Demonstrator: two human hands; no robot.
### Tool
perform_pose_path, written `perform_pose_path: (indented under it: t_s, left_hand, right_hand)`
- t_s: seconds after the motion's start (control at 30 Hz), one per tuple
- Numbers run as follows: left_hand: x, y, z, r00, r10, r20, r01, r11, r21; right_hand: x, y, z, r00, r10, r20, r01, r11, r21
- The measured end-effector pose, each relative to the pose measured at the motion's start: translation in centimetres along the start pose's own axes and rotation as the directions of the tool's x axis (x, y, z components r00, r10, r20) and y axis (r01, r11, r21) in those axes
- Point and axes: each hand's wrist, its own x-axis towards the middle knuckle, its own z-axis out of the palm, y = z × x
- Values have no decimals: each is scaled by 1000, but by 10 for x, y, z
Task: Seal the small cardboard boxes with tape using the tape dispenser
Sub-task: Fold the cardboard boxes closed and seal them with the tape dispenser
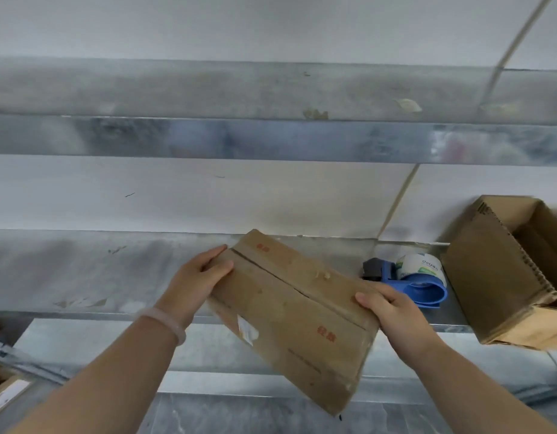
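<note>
Gripping the small cardboard box (pixel 296 314) endwise, with left hand (pixel 202 277) and right hand (pixel 393 311) curled over its edges. Likely positioning the untaped seam (pixel 299 292); next, reaching the tape dispenser (pixel 418 277) just past right fingertips.

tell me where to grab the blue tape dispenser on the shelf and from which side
Grip the blue handle of the tape dispenser, probably with the right hand from the near side, once it frees the cardboard box. The handle curves toward the person, the black cutter head points left, and the open box crowds its right side.
</note>
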Motion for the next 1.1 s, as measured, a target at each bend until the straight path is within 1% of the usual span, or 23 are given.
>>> perform_pose_path:
  t_s: [0.1,0.17,0.2,0.27,0.3,0.33,0.37,0.4,0.43,0.47,0.53,0.6,0.67,0.73,0.8,0.87,0.9,1.0,1.03,1.07,1.1]
  left_hand:
    - [-4,-10,-8,991,7,-131,-12,999,-41]
    - [-8,-17,-14,969,-23,-248,-2,995,-99]
    - [-9,-21,-17,952,-38,-302,-2,991,-132]
    - [-14,-29,-19,911,-64,-406,-19,980,-196]
    - [-17,-32,-19,890,-76,-449,-29,974,-223]
    - [-20,-35,-18,874,-86,-477,-40,968,-249]
    - [-23,-37,-16,870,-89,-485,-53,961,-271]
    - [-26,-38,-14,876,-81,-476,-63,958,-279]
    - [-29,-38,-12,888,-64,-455,-70,960,-272]
    - [-31,-38,-10,904,-45,-426,-70,966,-250]
    - [-33,-36,-14,935,-18,-353,-45,984,-170]
    - [-31,-36,-24,968,-1,-253,-20,997,-79]
    - [-29,-37,-38,988,-21,-152,23,1000,8]
    - [-26,-36,-49,996,-40,-75,46,996,76]
    - [-23,-34,-52,1000,-17,-7,17,998,61]
    - [-20,-31,-47,997,19,71,-23,999,50]
    - [-20,-30,-45,995,32,91,-39,996,75]
    - [-23,-28,-39,990,78,120,-103,968,227]
    - [-26,-29,-34,986,94,138,-128,957,261]
    - [-31,-31,-28,984,110,144,-147,947,285]
    - [-37,-34,-19,983,134,128,-168,936,310]
  right_hand:
    - [10,-8,15,996,-65,-60,65,998,5]
    - [16,-13,26,985,-128,-120,131,991,20]
    - [18,-15,30,975,-162,-151,163,987,-5]
    - [17,-15,37,953,-234,-191,213,969,-121]
    - [14,-12,41,938,-288,-195,242,943,-227]
    - [10,-8,45,910,-373,-179,292,886,-361]
    - [6,-3,50,869,-476,-136,361,797,-485]
    - [2,2,55,816,-573,-69,439,694,-570]
    - [0,9,59,765,-644,10,512,599,-616]
    - [-1,14,64,737,-670,92,558,525,-643]
    - [1,22,69,740,-635,222,584,441,-682]
    - [7,27,67,730,-634,254,584,387,-714]
    - [11,29,61,701,-677,225,595,382,-707]
    - [14,31,52,644,-735,210,627,351,-695]
    - [16,34,46,618,-756,217,642,326,-694]
    - [17,38,44,627,-745,229,637,320,-701]
    - [17,39,44,646,-732,215,621,341,-706]
    - [12,38,48,735,-668,119,548,480,-685]
    - [9,38,49,745,-658,105,549,517,-657]
    - [4,38,50,735,-668,114,579,531,-619]
    - [-1,40,52,709,-690,145,628,524,-576]
